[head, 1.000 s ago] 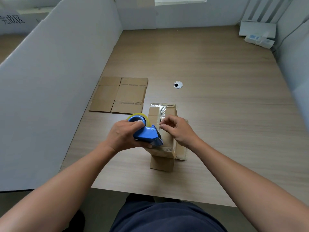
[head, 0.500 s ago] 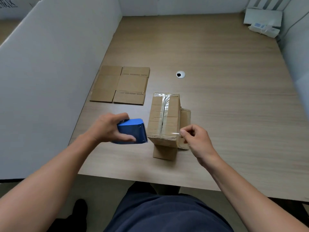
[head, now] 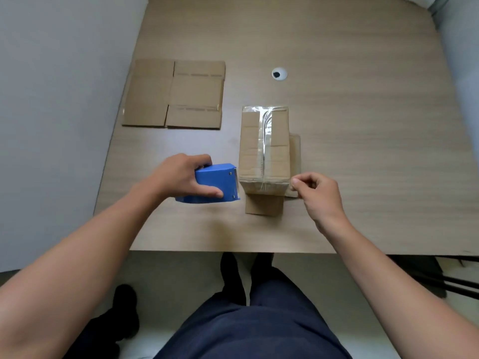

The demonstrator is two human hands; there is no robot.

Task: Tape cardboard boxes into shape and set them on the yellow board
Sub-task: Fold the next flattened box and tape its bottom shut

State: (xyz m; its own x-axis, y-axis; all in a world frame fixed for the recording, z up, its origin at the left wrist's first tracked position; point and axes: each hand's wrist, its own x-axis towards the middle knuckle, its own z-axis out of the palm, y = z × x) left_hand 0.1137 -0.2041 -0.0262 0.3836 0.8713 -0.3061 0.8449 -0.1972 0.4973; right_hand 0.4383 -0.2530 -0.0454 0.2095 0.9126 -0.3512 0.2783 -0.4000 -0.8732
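box point(head: 251, 151): clear tape point(head: 264, 141) along top seam | left hand point(head: 178, 174) grips blue dispenser point(head: 216, 181) | right hand point(head: 320, 196) curled, hold unclear

The work surface in front of you is a light wood-grain table point(head: 363, 151); its near edge runs straight across the view. A round white cable grommet point(head: 279, 74) with a dark hole is set in the tabletop, toward the far side and near the middle of its width. A plain white partition point(head: 51, 99) stands upright against the table's left edge. A second pale panel point(head: 461, 73) borders the table on the right. Below the near edge you see a light grey floor point(head: 181, 275). Dark bars point(head: 451, 283) run under the table at the lower right; you cannot tell what they belong to.
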